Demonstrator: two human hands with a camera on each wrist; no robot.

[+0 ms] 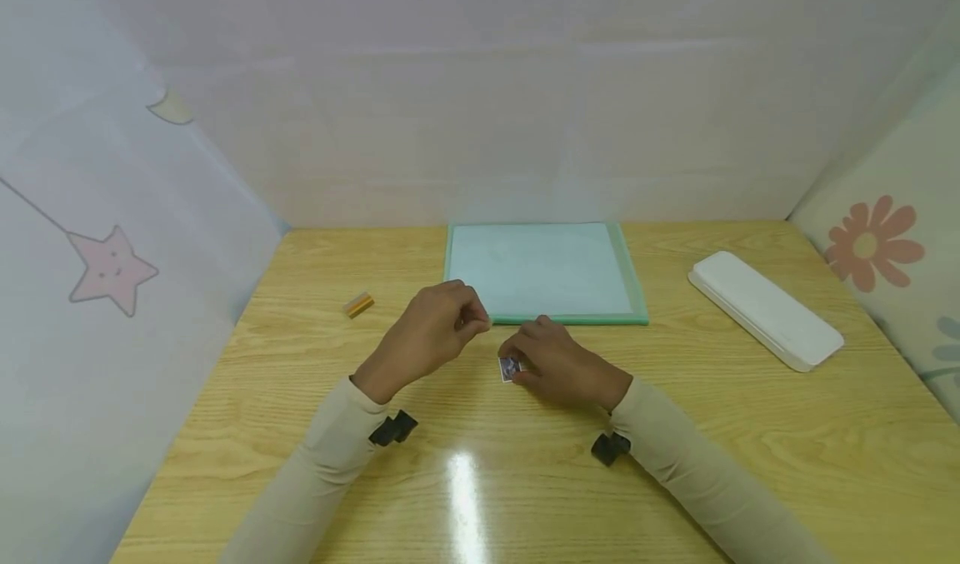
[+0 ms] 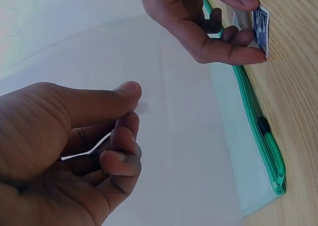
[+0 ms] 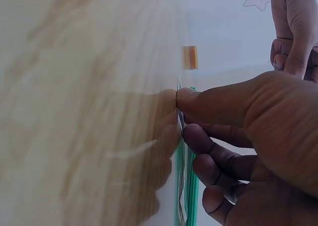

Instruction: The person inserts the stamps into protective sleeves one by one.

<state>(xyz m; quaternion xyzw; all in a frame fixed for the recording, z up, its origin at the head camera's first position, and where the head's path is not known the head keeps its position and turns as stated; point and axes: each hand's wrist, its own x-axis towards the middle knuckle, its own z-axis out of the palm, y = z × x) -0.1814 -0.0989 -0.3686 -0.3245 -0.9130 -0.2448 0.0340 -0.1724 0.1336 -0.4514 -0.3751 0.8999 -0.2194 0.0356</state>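
Observation:
Between the thumb and fingers of my left hand [image 1: 429, 331], raised over the table, is a small translucent piece [image 2: 142, 107]; what it is I cannot tell. To its right, low at the table, my right hand [image 1: 561, 366] pinches a small postage stamp [image 1: 509, 370] by opposite edges. The stamp has a dark picture and a white toothed border, seen most clearly in the left wrist view. From the right wrist it appears almost edge-on, close to the wood. Just beyond both hands lies a clear zip pouch [image 1: 640, 297] with green edging and a white sheet [image 1: 540, 264] inside.
A small orange-brown striped block [image 1: 359, 304] lies left of the pouch. At the right is a white oblong case [image 1: 765, 310], set at an angle. The wooden table [image 1: 525, 497] meets pale curtains [image 1: 525, 131] at the back and sides.

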